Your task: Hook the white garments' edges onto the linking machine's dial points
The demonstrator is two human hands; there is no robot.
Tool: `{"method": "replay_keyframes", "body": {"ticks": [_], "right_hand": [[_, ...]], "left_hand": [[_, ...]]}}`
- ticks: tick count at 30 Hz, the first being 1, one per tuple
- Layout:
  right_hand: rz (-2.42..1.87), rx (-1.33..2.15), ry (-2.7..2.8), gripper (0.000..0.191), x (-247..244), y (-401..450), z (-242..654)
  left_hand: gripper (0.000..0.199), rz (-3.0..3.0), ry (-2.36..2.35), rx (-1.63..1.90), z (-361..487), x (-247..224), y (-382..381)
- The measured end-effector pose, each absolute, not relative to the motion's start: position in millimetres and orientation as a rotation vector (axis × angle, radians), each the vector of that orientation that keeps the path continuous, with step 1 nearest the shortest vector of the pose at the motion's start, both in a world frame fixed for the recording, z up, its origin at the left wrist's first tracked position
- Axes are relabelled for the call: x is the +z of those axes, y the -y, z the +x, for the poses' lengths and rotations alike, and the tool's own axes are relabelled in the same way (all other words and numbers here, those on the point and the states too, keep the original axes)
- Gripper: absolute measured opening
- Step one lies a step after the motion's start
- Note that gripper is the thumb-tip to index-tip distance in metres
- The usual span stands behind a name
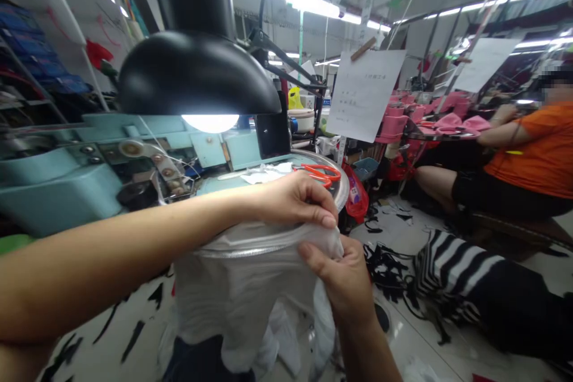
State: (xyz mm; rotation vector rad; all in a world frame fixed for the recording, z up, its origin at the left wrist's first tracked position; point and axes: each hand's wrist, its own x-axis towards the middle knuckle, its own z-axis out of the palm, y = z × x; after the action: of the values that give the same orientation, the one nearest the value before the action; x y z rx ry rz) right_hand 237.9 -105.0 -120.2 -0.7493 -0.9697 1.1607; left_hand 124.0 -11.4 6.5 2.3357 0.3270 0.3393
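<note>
The left hand (pixel 295 200) and the right hand (pixel 342 277) are both closed on a piece of thin white fabric (pixel 242 292), pinching it close together near the center of the frame, the left from above with curled fingers and the right from below with its thumb pressed on the cloth. The fabric hangs down toward the lower middle of the frame, and a shiny band (pixel 244 249) runs along its upper edge. Just behind the hands is a rounded tabletop (pixel 342 188) carrying orange scissors (pixel 316 174) and white scraps (pixel 264 174). To the left stands a pale blue sewing machine (pixel 58 191) under a lit black lamp (pixel 197 74). Black strips (pixel 389 271) lie on the tiled floor (pixel 403 334), beside a black-and-white striped cloth (pixel 456 268). At the right, a co-worker in an orange shirt (pixel 532 155) sits beside a heap of pink pieces (pixel 447 122), and a paper notice (pixel 362 92) hangs above a red bag (pixel 356 194).
</note>
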Motion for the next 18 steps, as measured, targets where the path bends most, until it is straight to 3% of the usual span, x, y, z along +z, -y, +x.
{"method": "replay_keyframes", "body": {"ticks": [12, 18], "right_hand": [[-0.7, 1.105, 1.025, 0.04, -123, 100, 247], [-0.74, 0.995, 1.04, 0.024, -119, 99, 253]], "left_hand": [[0.01, 2.335, -0.343, 0.369, 125, 4, 9], [0.01, 2.456, -0.298, 0.369, 119, 13, 10]]}}
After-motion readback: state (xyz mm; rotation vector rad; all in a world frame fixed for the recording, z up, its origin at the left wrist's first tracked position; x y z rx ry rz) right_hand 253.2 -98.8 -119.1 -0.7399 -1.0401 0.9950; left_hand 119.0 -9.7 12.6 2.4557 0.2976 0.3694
